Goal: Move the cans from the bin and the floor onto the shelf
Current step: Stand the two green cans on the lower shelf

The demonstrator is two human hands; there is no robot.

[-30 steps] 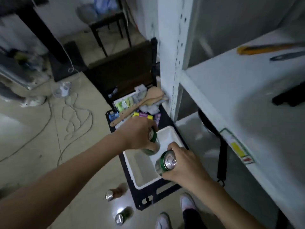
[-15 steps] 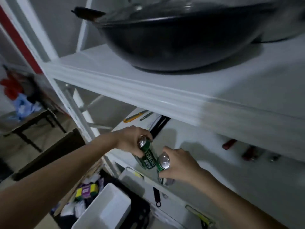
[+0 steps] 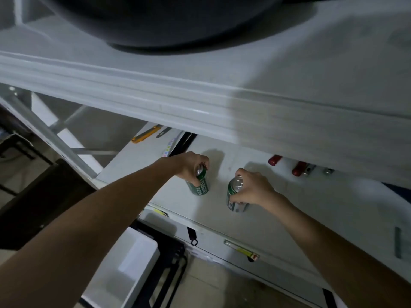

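Two green cans stand on the white middle shelf point(image 3: 289, 214). My left hand point(image 3: 190, 166) grips the top of the left green can point(image 3: 200, 185), whose base rests on the shelf, slightly tilted. My right hand point(image 3: 253, 187) wraps the side of the right green can point(image 3: 234, 194), which stands upright with its silver lid showing. The white bin point(image 3: 131, 270) sits below on the floor at the lower left, and I cannot see its inside.
A black wok point(image 3: 160, 21) fills the upper shelf, whose thick front edge point(image 3: 178, 103) overhangs my hands. A yellow utility knife point(image 3: 145, 134), a black tool and red-handled tools point(image 3: 298, 168) lie at the back of the middle shelf. A black frame point(image 3: 171, 263) surrounds the bin.
Both hands carried the cans up from the bin, then forward over the middle shelf and apart. The cans now rest on the shelf surface. My view tilted up toward the shelves.
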